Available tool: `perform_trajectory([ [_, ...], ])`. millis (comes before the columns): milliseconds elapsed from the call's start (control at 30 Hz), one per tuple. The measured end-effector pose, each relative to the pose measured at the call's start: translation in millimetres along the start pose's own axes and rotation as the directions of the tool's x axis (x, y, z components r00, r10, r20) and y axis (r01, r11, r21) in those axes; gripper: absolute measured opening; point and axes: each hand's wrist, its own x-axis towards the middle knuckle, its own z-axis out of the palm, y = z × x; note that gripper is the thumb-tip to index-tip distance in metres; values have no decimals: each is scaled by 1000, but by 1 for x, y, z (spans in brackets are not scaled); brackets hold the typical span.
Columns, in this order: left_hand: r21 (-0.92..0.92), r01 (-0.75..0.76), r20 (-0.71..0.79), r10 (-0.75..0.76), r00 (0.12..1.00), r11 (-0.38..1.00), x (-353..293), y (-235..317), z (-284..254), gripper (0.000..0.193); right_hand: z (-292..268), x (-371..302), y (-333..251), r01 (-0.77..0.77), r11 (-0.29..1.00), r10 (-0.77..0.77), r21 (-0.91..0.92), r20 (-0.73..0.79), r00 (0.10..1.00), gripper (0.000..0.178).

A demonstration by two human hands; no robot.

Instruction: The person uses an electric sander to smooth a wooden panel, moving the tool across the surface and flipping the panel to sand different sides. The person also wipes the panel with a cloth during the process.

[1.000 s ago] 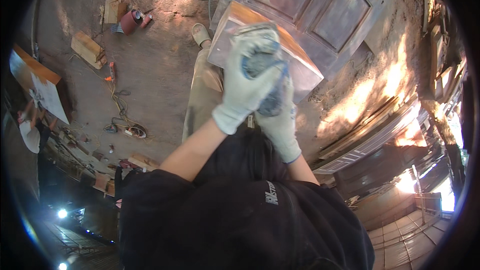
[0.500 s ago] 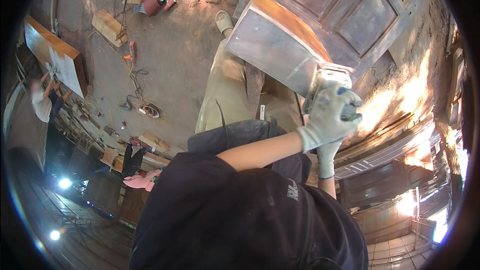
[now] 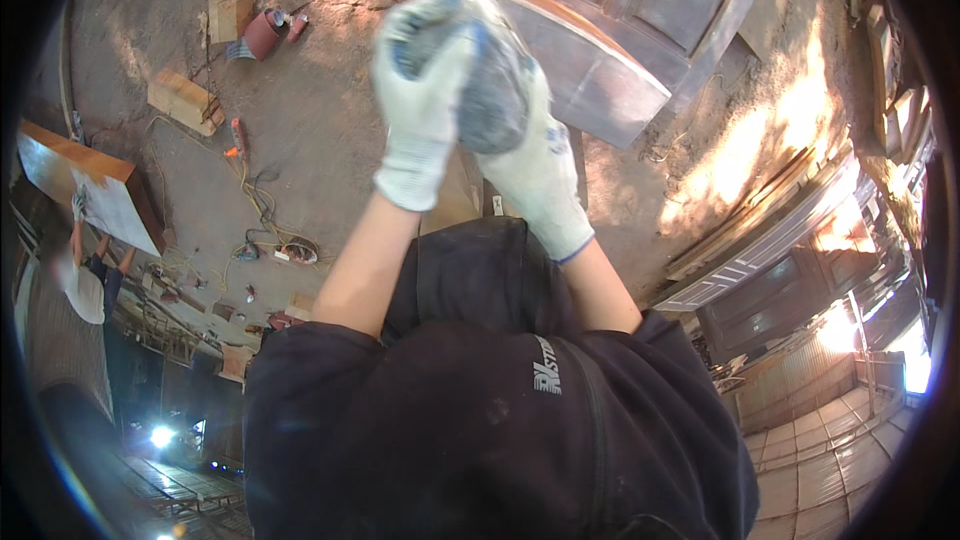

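Both my hands wear whitish work gloves with blue edging. My left hand has its fingers curled at the far left end of a curved wooden piece. Close beside it, my right hand reaches in from the right. Between them is a dark grey, rounded, dusty thing; its kind is unclear because of blur and the gloves, and both hands close on it. The curved wooden piece has a grey, dusty side face and an orange-brown curved edge. It lies against a panelled wooden door.
To the left on the dirt floor lie wooden blocks, a reddish sandpaper roll, an orange-tipped tool and tangled cords. At far left another person works on a board. Stacked panels stand at right.
My hands have moved from the right end of the curved piece to its far left end, carrying the grey thing. The view has shifted, and the wooden piece appears higher in it.
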Motion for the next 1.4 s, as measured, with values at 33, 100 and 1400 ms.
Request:
perform_trajectory([
  [33,-20,32,34,-31,999,999,-12,-4,12,35,-1,-8,13,43,999,-41,34,-54,998,96],
  [100,-43,-1,105,6,994,999,-39,-17,54,38,-14,-28,58,36,989,-18,145,-119,993,94],
  [1400,720,-351,335,143,931,599,-21,33,-223,38,145,-1,-50,28,997,-57,67,488,871,48],
])
